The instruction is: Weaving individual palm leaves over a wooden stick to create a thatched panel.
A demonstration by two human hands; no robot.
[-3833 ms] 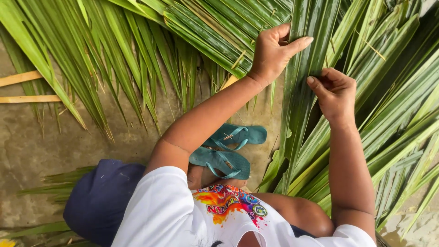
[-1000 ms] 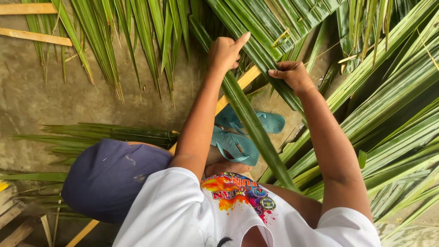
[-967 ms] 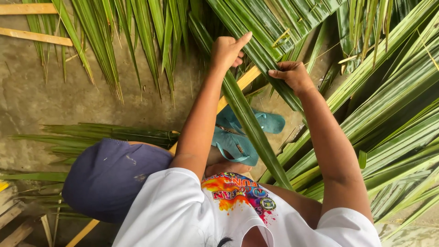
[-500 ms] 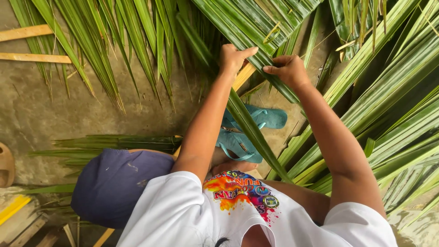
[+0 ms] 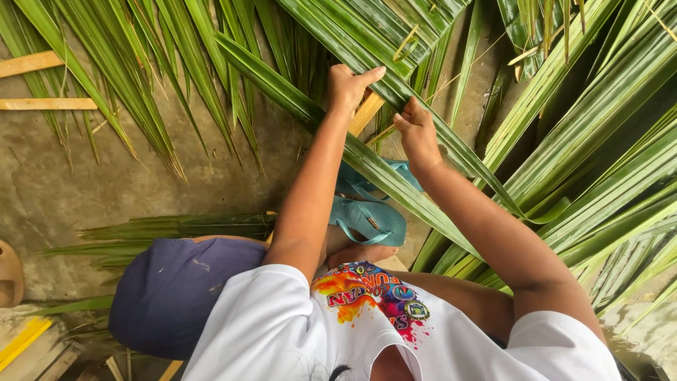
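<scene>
Palm leaflets [image 5: 367,159] lie slantwise across the concrete floor [image 5: 84,190], running from the upper left down toward the person's right knee. The left hand [image 5: 347,88] has its fingers curled around one long leaflet near the top middle of the floor, the thumb stuck out flat along a neighbouring blade. The right hand [image 5: 417,134] sits just beside it, a little lower and to the right, fingers bunched and pinching the edge of a blade; how much it has hold of is hard to make out, since the fingertips are tucked under the leaf. The two hands are close but not touching.

A pale midrib [image 5: 367,113] shows between the hands, passing under the leaflets. Below the forearms, two teal sandals [image 5: 370,215] rest on the floor, partly covered by the long leaflet crossing over them. More fronds [image 5: 606,155] pile thickly along the right edge and fan out over the top edge. A smaller bundle of leaves [image 5: 176,227] lies flat at the left, just above the person's dark blue shorts [image 5: 176,296]. Two wooden slats [image 5: 42,85] lie near the upper left corner, half under the leaf tips. A yellow strip [image 5: 25,339] sits in the lower left corner. The person wears a white shirt [image 5: 268,331] with a bright print.
</scene>
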